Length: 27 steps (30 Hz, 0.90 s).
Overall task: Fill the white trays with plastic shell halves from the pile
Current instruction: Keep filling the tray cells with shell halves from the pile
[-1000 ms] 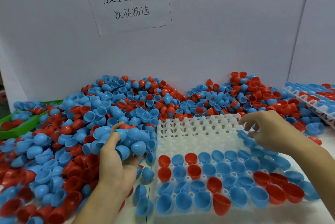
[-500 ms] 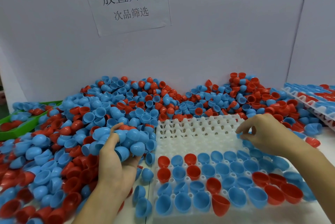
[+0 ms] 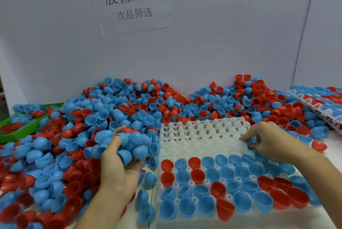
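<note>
- While your left hand (image 3: 118,165) cups a heaped clutch of blue shells (image 3: 129,143), thumb hooked over the top, it sits at the pile's (image 3: 129,106) near edge, just left of the tray (image 3: 199,136).
- Your right hand (image 3: 266,141) pinches one blue shell (image 3: 250,139) between thumb and fingertips, low over the tray's right side at the edge of the empty cells.
- Your tray holds blue and red shells across its near rows; the far rows stand bare.
- Farther right, a second filled tray (image 3: 318,102) lies beyond the pile.
- A green bin (image 3: 11,134) with shells sits at far left.
- A paper sign (image 3: 129,2) hangs on the wall.
</note>
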Motion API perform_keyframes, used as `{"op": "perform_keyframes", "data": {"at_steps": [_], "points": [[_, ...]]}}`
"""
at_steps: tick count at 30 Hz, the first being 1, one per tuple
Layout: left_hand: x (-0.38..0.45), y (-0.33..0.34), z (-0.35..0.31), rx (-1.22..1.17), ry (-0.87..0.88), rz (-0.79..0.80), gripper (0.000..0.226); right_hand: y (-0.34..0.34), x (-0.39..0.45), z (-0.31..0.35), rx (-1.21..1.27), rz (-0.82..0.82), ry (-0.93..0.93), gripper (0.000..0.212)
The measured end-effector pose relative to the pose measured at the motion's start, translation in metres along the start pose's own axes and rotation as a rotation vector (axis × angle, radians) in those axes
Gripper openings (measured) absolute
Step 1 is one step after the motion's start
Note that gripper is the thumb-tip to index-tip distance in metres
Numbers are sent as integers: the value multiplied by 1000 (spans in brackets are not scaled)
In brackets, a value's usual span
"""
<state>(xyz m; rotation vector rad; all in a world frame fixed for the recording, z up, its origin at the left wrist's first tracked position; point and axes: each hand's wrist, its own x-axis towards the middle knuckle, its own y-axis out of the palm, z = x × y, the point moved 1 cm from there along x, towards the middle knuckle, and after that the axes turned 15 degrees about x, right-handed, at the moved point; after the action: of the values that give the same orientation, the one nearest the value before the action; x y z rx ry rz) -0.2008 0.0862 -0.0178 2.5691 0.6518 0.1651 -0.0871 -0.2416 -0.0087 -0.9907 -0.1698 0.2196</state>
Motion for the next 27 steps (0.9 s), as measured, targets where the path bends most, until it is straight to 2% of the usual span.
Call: {"op": "perform_keyframes", "data": {"at_steps": [27], "points": [[1, 0, 1, -17, -12, -11, 15, -2, 0, -5, 38, -53, -54, 33]]}}
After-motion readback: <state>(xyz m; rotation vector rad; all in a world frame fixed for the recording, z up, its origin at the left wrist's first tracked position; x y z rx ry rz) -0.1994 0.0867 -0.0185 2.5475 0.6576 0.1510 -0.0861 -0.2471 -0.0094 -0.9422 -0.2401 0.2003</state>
